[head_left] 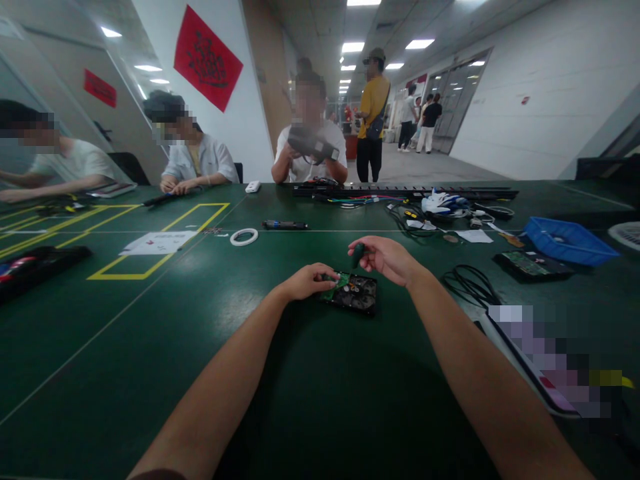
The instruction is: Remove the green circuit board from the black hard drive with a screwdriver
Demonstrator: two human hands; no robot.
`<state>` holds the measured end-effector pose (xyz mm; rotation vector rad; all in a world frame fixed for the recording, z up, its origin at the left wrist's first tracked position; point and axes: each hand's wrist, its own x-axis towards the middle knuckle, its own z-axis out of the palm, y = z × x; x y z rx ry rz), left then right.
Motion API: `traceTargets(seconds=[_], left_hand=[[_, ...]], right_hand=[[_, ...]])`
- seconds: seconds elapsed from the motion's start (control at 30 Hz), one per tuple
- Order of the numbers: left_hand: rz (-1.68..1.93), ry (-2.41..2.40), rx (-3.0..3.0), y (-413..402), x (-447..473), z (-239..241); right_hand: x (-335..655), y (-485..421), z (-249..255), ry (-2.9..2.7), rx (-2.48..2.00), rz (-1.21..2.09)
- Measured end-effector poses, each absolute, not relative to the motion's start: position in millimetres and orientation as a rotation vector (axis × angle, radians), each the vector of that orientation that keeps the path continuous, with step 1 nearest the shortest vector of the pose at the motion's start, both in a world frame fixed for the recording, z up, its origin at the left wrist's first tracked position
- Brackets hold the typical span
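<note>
A flat black device with a green circuit board (367,293) lies on the green table in front of me; it resembles a hard drive. My left hand (311,281) grips its left end, with fingertips on the board. Above the far right corner, my right hand (385,259) is closed around a short dark object with a rounded end (358,255), perhaps a screwdriver handle. Its lower tip does not show clearly. The right hand stays raised off the device.
Beyond the device lie a black pen-like tool (285,225) and a white tape roll (244,237). To the right are a black cable (467,283), another circuit-board device (533,265) and a blue tray (570,239). A seated person (310,143) faces me across the table.
</note>
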<state>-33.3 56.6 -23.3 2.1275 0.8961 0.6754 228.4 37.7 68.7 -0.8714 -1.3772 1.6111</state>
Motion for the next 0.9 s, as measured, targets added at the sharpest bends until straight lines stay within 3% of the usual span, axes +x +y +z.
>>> traceTargets(seconds=[0.9], left_hand=[[0.669,0.900,2.115,57.1,-33.1,-23.3]], right_hand=[[226.8,32.8,72.6,-1.428,-0.880,1.549]])
